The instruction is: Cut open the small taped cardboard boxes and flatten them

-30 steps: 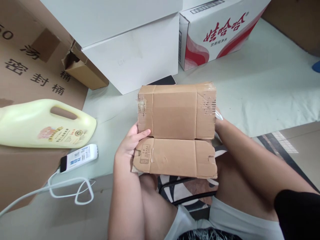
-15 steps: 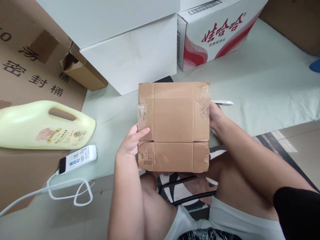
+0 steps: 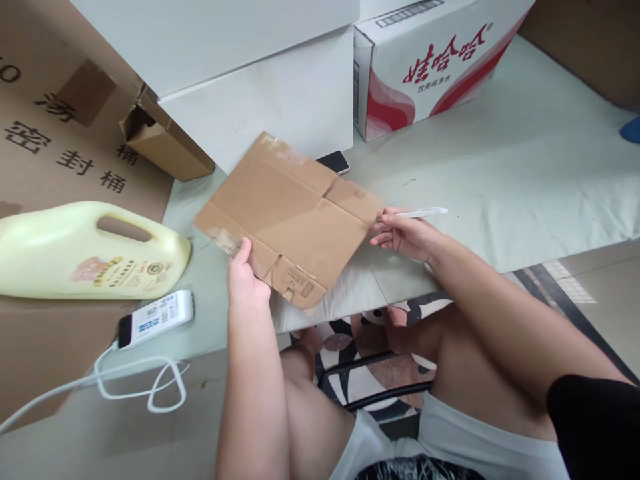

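A flattened brown cardboard box [image 3: 285,207] is tilted above the table, creased into panels, with torn tape along two edges. My left hand [image 3: 245,277] grips its near left edge, thumb on top and fingers hidden beneath. My right hand [image 3: 405,233] is beside the cardboard's right corner, pinching a slim white pen-shaped tool [image 3: 425,213] whose back end points right. A thin dark tip seems to show near the cardboard's edge; whether it touches, I cannot tell.
White boxes [image 3: 270,93] and a red-and-white carton [image 3: 435,73] stand behind. A dark phone [image 3: 335,162] lies by the cardboard. At left are a pale yellow jug [image 3: 90,250], a white device [image 3: 157,319] with a cable [image 3: 165,360], and brown boxes [image 3: 75,147]. The table's near edge runs above my legs.
The cardboard has turned clockwise and shifted left. My right hand has come off its right edge and moved slightly left, with the white tool now more visible. The phone is more exposed.
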`<state>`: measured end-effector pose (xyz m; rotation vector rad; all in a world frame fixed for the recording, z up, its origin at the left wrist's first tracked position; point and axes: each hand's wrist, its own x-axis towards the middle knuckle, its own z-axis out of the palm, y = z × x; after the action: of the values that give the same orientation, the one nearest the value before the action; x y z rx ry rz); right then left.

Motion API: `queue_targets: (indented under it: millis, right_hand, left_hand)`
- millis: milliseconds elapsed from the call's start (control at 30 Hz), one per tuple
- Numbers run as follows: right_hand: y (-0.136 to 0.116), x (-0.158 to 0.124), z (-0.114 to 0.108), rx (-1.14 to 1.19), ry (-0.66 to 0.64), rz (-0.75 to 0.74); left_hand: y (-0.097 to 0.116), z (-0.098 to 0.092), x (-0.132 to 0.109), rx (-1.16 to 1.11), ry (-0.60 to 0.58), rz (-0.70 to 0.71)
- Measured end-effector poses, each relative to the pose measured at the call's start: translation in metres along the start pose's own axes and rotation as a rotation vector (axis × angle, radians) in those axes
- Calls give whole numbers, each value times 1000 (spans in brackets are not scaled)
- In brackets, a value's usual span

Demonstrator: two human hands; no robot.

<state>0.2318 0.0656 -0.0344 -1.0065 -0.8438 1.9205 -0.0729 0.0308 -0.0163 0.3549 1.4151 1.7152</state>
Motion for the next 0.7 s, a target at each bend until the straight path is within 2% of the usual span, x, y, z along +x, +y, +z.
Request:
queue_targets:
  millis: [100,267,367,533,700]
  right_hand:
    - [3,1,4,-27,17,-9]
    - [2,8,2,81,253,-165]
    - [0,10,0,42,333,-196]
    - [4,7,2,-181,315,-259]
    - [4,3,7,-295,326,-381]
  left_hand:
    - [0,-3,2,-3,22,-22]
    - [2,-1,-7,137,-83,-56]
    - [2,4,-14,240,-85,-71]
    - [4,15,-24,286,-1,-68]
    - [3,19,-28,336,-51,-103]
